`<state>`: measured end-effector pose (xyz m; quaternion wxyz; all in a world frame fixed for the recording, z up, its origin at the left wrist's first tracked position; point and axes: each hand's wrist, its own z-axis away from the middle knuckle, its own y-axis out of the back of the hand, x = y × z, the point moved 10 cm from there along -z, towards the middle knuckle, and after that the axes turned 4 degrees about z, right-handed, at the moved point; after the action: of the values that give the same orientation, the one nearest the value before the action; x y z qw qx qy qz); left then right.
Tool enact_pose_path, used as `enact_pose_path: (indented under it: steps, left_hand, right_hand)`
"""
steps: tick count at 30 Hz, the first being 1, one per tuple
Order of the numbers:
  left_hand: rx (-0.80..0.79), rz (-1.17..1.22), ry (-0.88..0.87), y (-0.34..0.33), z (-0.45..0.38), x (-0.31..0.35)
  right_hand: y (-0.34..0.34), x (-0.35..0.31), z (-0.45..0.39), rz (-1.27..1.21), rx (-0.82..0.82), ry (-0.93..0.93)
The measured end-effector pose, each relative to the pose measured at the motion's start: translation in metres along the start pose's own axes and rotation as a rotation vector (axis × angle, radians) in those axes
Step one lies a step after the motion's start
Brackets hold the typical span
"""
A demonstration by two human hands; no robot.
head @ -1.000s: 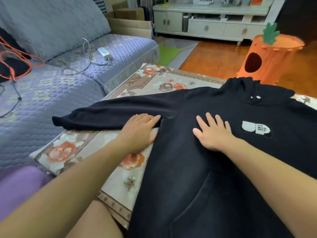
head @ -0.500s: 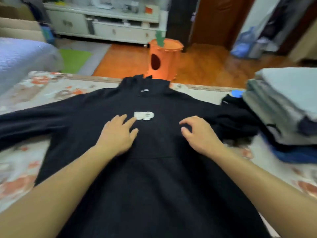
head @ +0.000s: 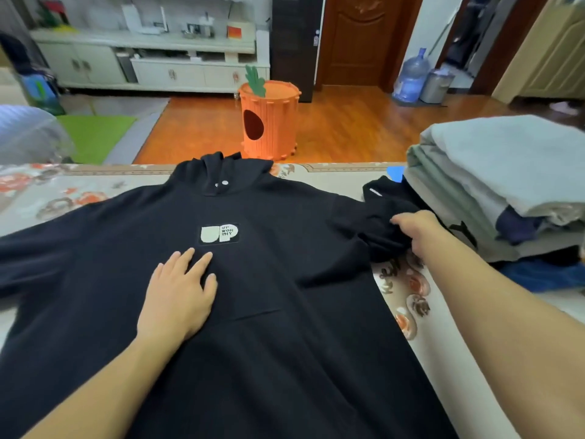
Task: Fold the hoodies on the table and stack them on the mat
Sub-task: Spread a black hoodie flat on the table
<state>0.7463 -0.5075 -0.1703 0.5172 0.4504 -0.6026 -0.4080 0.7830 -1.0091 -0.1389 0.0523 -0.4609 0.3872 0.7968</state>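
Lying face up across the floral-covered surface [head: 421,350], a black hoodie [head: 285,312] is seen with its hood at the far edge and its white chest patch [head: 219,233] uppermost. The left hand [head: 179,296] is laid flat on the chest, fingers straight, just below and left of the patch. The right hand [head: 414,228] is curled round the bunched right sleeve [head: 380,217], which is gathered at the hoodie's right shoulder. Just right of that hand, a stack of folded garments [head: 500,185] is piled on the surface. An orange carrot-shaped stool [head: 269,118] is seen on the floor beyond.
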Motion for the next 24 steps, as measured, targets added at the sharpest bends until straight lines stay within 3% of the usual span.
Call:
enact_pose_path:
  steps: [2, 4, 6, 8, 10, 11, 12, 14, 15, 16, 19, 24]
  left_hand:
    - [0.034, 0.028, -0.005, 0.006, 0.001, 0.002]
    - [0.08, 0.151, -0.005, 0.014, 0.003, 0.002]
    - [0.156, 0.382, 0.009, 0.026, 0.007, -0.002]
    - [0.259, 0.673, 0.078, 0.038, 0.013, -0.017]
    - [0.319, 0.922, 0.193, 0.04, 0.016, -0.037]
    - [0.322, 0.986, 0.248, 0.039, 0.016, -0.045]
    - [0.309, 1.005, 0.282, 0.036, 0.015, -0.049]
    - [0.246, 0.958, 0.282, 0.032, 0.012, -0.046]
    - [0.206, 0.916, 0.262, 0.03, 0.011, -0.042]
    - [0.166, 0.872, 0.245, 0.027, 0.01, -0.038]
    - [0.11, 0.77, 0.241, 0.025, 0.01, -0.033]
    - [0.11, 0.692, 0.209, 0.028, 0.01, -0.03]
  right_hand:
    - [0.004, -0.07, 0.025, 0.217, 0.167, 0.316]
    - [-0.015, -0.145, 0.088, 0.41, 0.278, 0.789]
    - [-0.068, -0.174, 0.158, 0.55, 0.166, 1.156]
    - [-0.145, -0.14, 0.208, 0.846, -0.198, 1.297]
    - [-0.187, -0.075, 0.243, 1.141, -0.583, 1.256]
    - [-0.188, -0.058, 0.253, 1.186, -0.65, 1.231]
    - [-0.18, -0.056, 0.258, 1.131, -0.688, 1.171]
    - [-0.157, -0.076, 0.253, 0.735, -0.779, 0.886]
    - [-0.147, -0.085, 0.239, 0.546, -0.768, 0.728]
    - [-0.136, -0.096, 0.222, 0.447, -0.652, 0.645]
    - [-0.123, -0.133, 0.191, 0.54, -0.278, 0.7]
    - [-0.217, -0.158, 0.222, 0.784, -0.363, 0.86]
